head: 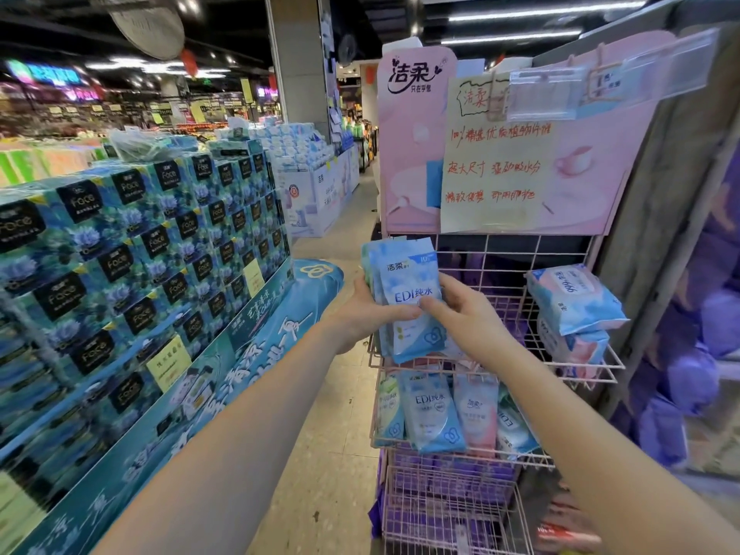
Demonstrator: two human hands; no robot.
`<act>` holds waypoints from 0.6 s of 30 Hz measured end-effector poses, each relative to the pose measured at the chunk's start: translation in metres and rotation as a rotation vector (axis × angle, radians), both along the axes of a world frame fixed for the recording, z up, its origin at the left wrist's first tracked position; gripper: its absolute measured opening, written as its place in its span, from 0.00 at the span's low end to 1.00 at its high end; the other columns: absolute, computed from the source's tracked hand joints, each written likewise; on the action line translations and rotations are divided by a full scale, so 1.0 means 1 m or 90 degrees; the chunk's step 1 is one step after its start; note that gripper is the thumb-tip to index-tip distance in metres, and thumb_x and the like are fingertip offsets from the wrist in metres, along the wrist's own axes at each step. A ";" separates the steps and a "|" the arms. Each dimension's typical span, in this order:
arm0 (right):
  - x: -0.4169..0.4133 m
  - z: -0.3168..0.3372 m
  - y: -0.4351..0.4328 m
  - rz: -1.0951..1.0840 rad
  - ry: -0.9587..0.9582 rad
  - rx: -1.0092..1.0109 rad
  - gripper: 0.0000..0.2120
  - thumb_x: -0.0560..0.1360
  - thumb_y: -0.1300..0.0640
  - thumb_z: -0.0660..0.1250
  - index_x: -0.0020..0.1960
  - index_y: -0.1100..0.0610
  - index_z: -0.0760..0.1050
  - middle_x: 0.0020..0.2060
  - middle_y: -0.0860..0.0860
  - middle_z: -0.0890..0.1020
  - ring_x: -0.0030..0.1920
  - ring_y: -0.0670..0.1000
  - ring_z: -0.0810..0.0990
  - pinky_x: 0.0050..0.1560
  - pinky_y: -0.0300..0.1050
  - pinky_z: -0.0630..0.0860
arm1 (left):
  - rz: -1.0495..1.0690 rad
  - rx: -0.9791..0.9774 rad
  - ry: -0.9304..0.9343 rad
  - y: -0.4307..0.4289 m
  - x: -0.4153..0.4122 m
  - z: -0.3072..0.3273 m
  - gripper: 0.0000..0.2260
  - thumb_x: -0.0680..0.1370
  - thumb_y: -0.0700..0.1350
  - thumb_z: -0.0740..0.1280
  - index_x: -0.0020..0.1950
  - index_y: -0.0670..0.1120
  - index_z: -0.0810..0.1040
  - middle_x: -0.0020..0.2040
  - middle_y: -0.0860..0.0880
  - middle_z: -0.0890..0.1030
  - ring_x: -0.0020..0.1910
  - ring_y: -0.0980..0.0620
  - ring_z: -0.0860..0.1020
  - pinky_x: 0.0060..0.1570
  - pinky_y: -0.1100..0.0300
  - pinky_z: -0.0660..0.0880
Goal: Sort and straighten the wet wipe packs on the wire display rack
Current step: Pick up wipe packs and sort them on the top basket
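Note:
A pink wire display rack stands ahead on the right. At the left end of its upper shelf, both hands hold a small stack of light blue "EDI" wet wipe packs upright. My left hand grips the stack from the left, thumb across the front. My right hand pinches the front pack from the right. Two thicker blue and pink packs lie stacked at the shelf's right end. On the shelf below, several blue, green and pink packs stand leaning in a row.
A pink brand sign with a handwritten paper note tops the rack. Lower wire baskets hold purple packs. A large stack of blue tissue boxes fills the left. A tiled aisle runs between them.

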State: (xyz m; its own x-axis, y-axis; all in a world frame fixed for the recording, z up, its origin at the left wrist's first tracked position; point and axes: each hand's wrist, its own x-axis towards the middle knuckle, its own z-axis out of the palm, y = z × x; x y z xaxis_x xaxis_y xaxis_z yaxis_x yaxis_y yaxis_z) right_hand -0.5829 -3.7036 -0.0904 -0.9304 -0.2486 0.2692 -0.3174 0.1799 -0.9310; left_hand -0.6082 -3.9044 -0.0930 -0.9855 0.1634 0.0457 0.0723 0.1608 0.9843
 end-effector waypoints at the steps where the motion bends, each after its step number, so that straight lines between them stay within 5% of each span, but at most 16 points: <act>1: -0.002 0.001 0.005 0.014 -0.009 -0.012 0.16 0.81 0.56 0.66 0.66 0.40 0.78 0.59 0.42 0.85 0.58 0.43 0.84 0.56 0.42 0.82 | 0.003 0.011 0.008 -0.001 -0.001 0.000 0.47 0.55 0.55 0.84 0.70 0.50 0.68 0.62 0.54 0.80 0.59 0.55 0.83 0.49 0.63 0.81; 5: -0.024 -0.004 0.029 -0.157 -0.008 0.167 0.24 0.78 0.65 0.65 0.74 0.56 0.73 0.68 0.53 0.80 0.68 0.52 0.78 0.71 0.50 0.72 | -0.027 0.089 0.020 -0.009 -0.006 0.004 0.29 0.63 0.47 0.82 0.60 0.53 0.75 0.49 0.59 0.88 0.50 0.56 0.87 0.47 0.61 0.85; 8: -0.034 -0.014 0.036 -0.195 -0.083 0.436 0.27 0.78 0.60 0.67 0.76 0.60 0.68 0.68 0.58 0.78 0.64 0.58 0.80 0.60 0.45 0.75 | -0.031 0.138 -0.001 -0.020 -0.013 0.011 0.29 0.69 0.43 0.79 0.67 0.49 0.74 0.54 0.53 0.88 0.53 0.50 0.87 0.47 0.58 0.84; 11: -0.037 -0.017 0.033 -0.112 -0.152 0.554 0.25 0.77 0.54 0.70 0.71 0.62 0.73 0.63 0.60 0.81 0.59 0.60 0.81 0.59 0.50 0.78 | -0.040 0.155 -0.010 -0.025 -0.016 0.019 0.32 0.71 0.43 0.78 0.74 0.46 0.72 0.64 0.45 0.85 0.59 0.44 0.85 0.50 0.55 0.83; 15: -0.042 -0.016 0.033 -0.143 -0.167 0.470 0.20 0.73 0.60 0.73 0.63 0.64 0.76 0.54 0.59 0.83 0.50 0.58 0.83 0.52 0.52 0.82 | -0.059 0.120 0.014 -0.028 -0.018 0.025 0.33 0.66 0.46 0.81 0.70 0.45 0.75 0.60 0.46 0.86 0.58 0.44 0.86 0.50 0.57 0.83; 18: -0.042 -0.022 0.042 -0.186 -0.190 0.344 0.23 0.73 0.65 0.72 0.67 0.63 0.74 0.52 0.59 0.82 0.45 0.56 0.83 0.40 0.47 0.80 | -0.063 0.102 0.010 -0.033 -0.017 0.023 0.34 0.65 0.47 0.82 0.69 0.46 0.75 0.60 0.46 0.87 0.58 0.45 0.86 0.50 0.58 0.83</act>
State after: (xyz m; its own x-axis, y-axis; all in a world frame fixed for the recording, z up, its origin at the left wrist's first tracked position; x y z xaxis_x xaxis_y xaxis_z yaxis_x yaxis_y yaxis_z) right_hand -0.6246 -3.6616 -0.1127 -0.9948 -0.0037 -0.1017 0.0717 0.6839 -0.7260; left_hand -0.6251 -3.9373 -0.0700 -0.9639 0.2489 0.0942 0.0955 -0.0069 0.9954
